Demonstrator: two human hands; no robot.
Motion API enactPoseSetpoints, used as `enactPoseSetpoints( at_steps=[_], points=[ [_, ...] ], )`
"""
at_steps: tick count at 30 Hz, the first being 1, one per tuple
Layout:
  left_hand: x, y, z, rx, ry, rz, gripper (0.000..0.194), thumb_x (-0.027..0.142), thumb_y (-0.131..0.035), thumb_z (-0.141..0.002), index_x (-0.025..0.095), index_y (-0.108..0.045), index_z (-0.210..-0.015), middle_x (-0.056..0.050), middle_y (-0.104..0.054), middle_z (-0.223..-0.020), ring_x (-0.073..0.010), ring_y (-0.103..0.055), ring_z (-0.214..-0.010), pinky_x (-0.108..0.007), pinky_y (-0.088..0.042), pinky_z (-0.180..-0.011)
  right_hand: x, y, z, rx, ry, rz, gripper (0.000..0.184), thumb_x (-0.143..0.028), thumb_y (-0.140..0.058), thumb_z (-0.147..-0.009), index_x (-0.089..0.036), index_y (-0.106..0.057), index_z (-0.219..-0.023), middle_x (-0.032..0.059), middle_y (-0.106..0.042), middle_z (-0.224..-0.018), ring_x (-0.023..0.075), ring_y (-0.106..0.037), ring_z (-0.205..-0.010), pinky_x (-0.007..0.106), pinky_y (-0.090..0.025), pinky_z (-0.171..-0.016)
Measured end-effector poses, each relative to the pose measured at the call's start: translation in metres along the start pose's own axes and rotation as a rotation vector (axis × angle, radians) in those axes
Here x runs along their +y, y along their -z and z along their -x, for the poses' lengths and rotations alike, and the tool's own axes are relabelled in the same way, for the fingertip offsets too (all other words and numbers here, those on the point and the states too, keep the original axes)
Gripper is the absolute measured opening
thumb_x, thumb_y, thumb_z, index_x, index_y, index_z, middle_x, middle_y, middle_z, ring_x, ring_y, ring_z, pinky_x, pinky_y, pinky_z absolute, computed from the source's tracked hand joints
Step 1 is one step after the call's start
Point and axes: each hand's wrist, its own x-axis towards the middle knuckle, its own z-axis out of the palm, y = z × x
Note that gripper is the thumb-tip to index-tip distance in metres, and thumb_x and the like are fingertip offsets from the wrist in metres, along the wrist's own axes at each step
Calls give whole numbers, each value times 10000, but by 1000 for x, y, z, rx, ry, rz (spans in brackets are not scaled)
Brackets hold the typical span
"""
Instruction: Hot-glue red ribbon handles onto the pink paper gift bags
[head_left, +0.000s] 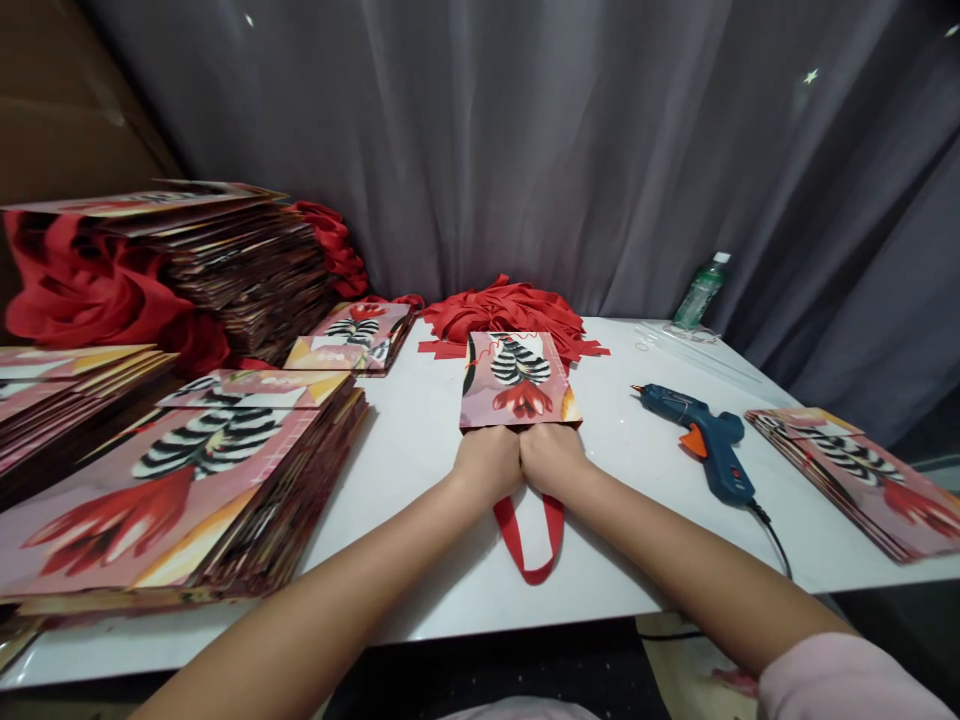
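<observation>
A printed paper bag [480, 395] with a striped figure and a red flower lies flat on the table, its handle end toward me. My left hand [487, 462] and my right hand [553, 458] meet side by side at its near edge, both closed with knuckles up. They appear to grip that edge, though my fingertips are hidden beneath. A red ribbon handle [537, 575] loops out toward me from under my hands. Just behind the bag lies a heap of red ribbon strips [502, 305].
A blue glue gun [720, 455] lies to the right, its cord running off the front edge. Beyond it are a small stack of bags [862, 475] and a green bottle [699, 292]. Tall bag stacks [217, 480] fill the left, with red ribbon bundles [97, 285]. A grey curtain [510, 150] hangs behind.
</observation>
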Motion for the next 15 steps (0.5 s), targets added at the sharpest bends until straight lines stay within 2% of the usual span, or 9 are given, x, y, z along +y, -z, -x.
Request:
enactPoseSetpoints(
  at_steps=[4,9,11,13,15],
  points=[
    [8,0,1,-19,-8,-37,290,148,-521,-810,108,-764,-963,-182,-732,-932,-337,-689,-915,-413,-511,-830,2,-1,0,48,-15,23,360,-113,-417,-941,-151,-745,-1085,178,-699,-1164,277,-681,-999,364,-533,-807],
    [13,-3,2,-19,-28,-62,316,142,-493,-843,82,-753,-1011,-213,-709,-1036,-355,-661,-1004,-442,-472,-913,5,-3,-4,88,-13,51,369,-74,-437,-923,-136,-721,-1150,185,-678,-1211,299,-645,-1101,435,-495,-931],
    [13,-4,1,-22,-41,-67,313,143,-495,-844,82,-753,-1010,-210,-713,-1017,-355,-662,-1004,-440,-475,-907,5,-3,-6,118,-15,63,393,-72,-448,-922,-136,-668,-1241,180,-629,-1294,317,-575,-1217,483,-434,-1017],
    [12,-3,0,-26,-48,-71,308,151,-496,-845,94,-758,-996,-196,-723,-972,-340,-675,-968,-423,-491,-872,3,-3,-8,155,-29,76,445,-80,-452,-928,-127,-569,-1354,181,-513,-1421,334,-448,-1344,532,-337,-1096],
    [11,-3,0,-28,-51,-75,305,163,-493,-846,106,-761,-980,-188,-727,-953,-324,-686,-921,-405,-507,-822,1,-3,-8,167,-49,84,474,-76,-453,-926,-113,-519,-1395,183,-442,-1472,337,-385,-1388,546,-291,-1123]
  ],
)
